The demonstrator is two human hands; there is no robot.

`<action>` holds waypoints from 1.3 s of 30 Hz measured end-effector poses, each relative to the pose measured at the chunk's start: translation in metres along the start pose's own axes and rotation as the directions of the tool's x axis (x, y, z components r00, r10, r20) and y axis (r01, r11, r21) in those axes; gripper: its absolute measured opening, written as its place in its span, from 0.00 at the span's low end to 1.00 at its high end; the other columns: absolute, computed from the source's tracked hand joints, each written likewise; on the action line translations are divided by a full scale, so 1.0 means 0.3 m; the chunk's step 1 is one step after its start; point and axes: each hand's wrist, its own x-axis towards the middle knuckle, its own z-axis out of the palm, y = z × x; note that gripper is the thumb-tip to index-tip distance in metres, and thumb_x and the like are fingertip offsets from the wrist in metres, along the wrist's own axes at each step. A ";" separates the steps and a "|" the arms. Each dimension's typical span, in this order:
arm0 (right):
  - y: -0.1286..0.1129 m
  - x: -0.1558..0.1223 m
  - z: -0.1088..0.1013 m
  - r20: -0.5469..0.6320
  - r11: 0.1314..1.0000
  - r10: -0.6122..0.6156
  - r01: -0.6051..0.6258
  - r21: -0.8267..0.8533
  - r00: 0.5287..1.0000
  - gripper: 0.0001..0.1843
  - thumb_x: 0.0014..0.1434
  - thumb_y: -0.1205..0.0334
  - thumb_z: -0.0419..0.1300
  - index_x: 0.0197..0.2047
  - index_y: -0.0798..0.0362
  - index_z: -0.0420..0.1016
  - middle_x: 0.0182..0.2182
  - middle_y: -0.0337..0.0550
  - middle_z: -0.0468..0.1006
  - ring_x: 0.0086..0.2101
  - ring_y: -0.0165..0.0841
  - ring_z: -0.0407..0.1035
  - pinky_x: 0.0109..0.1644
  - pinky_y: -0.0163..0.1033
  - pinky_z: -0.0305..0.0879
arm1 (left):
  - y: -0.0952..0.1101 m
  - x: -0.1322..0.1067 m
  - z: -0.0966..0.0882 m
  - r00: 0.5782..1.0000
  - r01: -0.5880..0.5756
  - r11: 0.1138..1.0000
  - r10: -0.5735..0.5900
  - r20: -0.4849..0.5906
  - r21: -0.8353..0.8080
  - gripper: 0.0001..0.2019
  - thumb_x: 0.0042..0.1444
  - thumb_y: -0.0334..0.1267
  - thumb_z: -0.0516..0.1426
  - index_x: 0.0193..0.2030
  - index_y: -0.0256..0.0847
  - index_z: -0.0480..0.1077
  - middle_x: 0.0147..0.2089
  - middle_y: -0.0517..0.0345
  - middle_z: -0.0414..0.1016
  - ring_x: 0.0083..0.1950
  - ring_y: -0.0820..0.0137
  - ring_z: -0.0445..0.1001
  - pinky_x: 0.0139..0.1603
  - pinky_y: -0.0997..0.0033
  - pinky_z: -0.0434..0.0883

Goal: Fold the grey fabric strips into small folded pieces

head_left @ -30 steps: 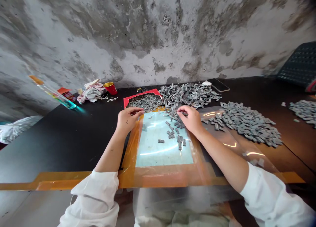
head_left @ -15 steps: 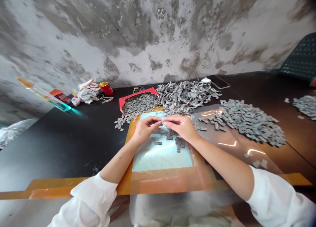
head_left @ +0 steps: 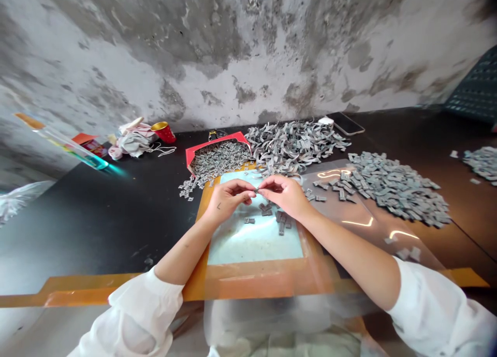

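The left hand (head_left: 227,201) and right hand (head_left: 284,195) meet with grips pressed together, pinching a small grey strip piece (head_left: 256,190) above a pale-blue, orange-framed board (head_left: 252,245), the piece not yet set down.

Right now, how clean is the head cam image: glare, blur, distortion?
Head view: wide-angle bowing curves the wall and the far edge of the black tabletop; bright glare streaks cross the clear plastic sheet; a teal glow lies on the tabletop near the clear tube; the left hand and right hand look sharp, and the pile of grey pieces stays legible.
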 end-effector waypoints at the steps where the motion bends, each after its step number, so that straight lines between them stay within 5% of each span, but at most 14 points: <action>1: 0.002 0.000 0.002 0.005 1.000 0.012 -0.012 0.020 1.000 0.07 0.52 0.59 0.65 0.34 0.52 0.76 0.30 0.39 0.78 0.30 0.29 0.71 0.36 0.35 0.67 | -0.001 0.000 -0.001 1.000 0.006 1.000 -0.006 -0.005 -0.005 0.13 0.45 0.42 0.68 0.34 0.36 0.75 0.26 0.58 0.76 0.26 0.74 0.74 0.30 0.75 0.73; 12: -0.006 -0.005 0.016 0.014 0.982 0.083 -0.085 0.169 0.996 0.08 0.50 0.59 0.65 0.34 0.52 0.75 0.31 0.38 0.78 0.30 0.29 0.72 0.37 0.36 0.70 | -0.025 0.007 0.003 0.993 -0.104 0.990 0.108 -0.041 0.095 0.13 0.43 0.42 0.69 0.31 0.37 0.75 0.36 0.53 0.78 0.37 0.68 0.77 0.38 0.71 0.74; 19: -0.029 -0.011 0.010 -0.113 0.996 0.025 -0.016 0.082 0.993 0.07 0.51 0.60 0.65 0.31 0.53 0.74 0.28 0.39 0.78 0.28 0.29 0.70 0.34 0.35 0.67 | -0.011 -0.004 0.012 0.996 0.065 0.997 -0.067 -0.066 -0.033 0.18 0.44 0.45 0.68 0.38 0.37 0.73 0.29 0.55 0.80 0.28 0.67 0.79 0.31 0.70 0.76; 31: -0.035 -0.026 0.025 -0.121 0.997 -0.019 0.010 -0.074 0.992 0.03 0.51 0.64 0.63 0.29 0.53 0.74 0.28 0.39 0.78 0.30 0.31 0.72 0.36 0.35 0.67 | -0.023 -0.010 0.022 0.998 -0.034 0.998 0.037 -0.051 0.057 0.13 0.42 0.41 0.69 0.33 0.36 0.76 0.30 0.55 0.80 0.31 0.68 0.79 0.35 0.71 0.76; 39: -0.039 -0.028 0.026 -0.059 0.995 -0.036 0.031 -0.092 0.998 0.03 0.51 0.63 0.62 0.29 0.53 0.74 0.28 0.38 0.78 0.30 0.30 0.72 0.36 0.34 0.66 | -0.017 -0.003 0.020 0.998 0.063 0.998 -0.063 0.013 0.018 0.18 0.38 0.42 0.70 0.36 0.37 0.76 0.28 0.56 0.80 0.28 0.68 0.78 0.33 0.67 0.77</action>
